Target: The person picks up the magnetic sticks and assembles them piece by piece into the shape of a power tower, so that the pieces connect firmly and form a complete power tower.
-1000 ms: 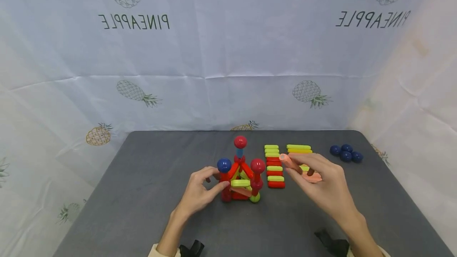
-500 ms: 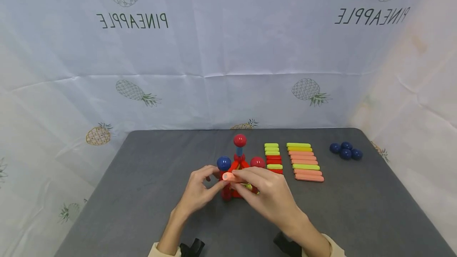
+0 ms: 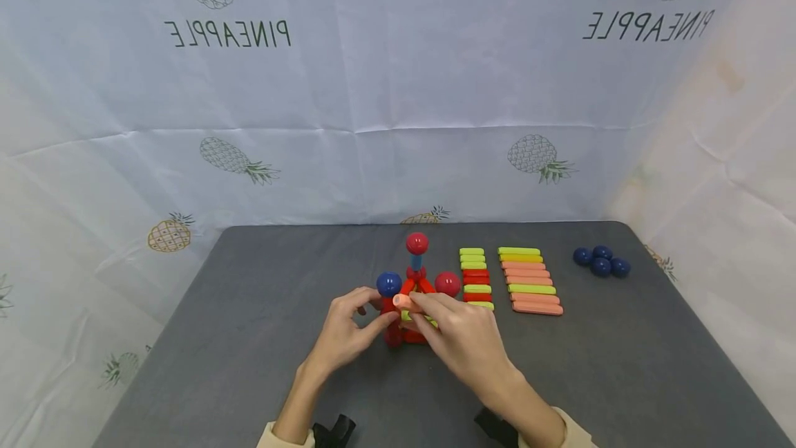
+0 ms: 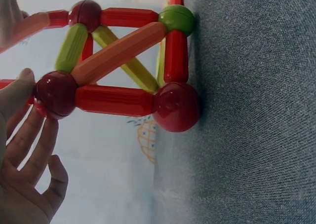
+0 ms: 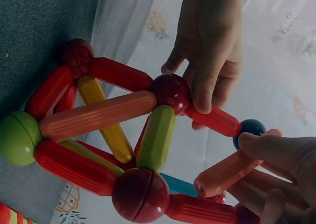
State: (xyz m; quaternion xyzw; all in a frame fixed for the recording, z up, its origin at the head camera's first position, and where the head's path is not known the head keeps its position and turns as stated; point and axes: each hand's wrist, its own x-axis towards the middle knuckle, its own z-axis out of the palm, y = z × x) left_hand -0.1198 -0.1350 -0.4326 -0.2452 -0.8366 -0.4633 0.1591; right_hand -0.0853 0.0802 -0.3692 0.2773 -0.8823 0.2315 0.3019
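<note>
A frame of magnetic rods and balls (image 5: 149,195) stands on the table, with red, yellow and salmon rods between red and green balls. My left hand (image 3: 348,330) holds its left side; in the right wrist view, thumb and fingers grip an upright red rod (image 5: 217,119) below the dark blue ball (image 5: 251,131). My right hand (image 3: 466,337) pinches a loose salmon magnetic rod (image 5: 224,177) in front of the frame's upper part. That rod is close to the blue ball; whether they touch is hidden by my right thumb. In the head view my right hand covers much of the frame.
Right of the frame lies a column of short yellow-green and red rods (image 3: 475,274). Beyond it is a column of longer salmon and yellow rods (image 3: 527,281). Several dark blue balls (image 3: 600,267) sit at the far right of the grey table (image 3: 249,365). A pineapple-print cloth (image 3: 398,88) hangs behind.
My right hand has come left from above the rod columns to the frame, carrying the salmon rod, then shifted it slightly. My left hand has kept its hold on the frame.
</note>
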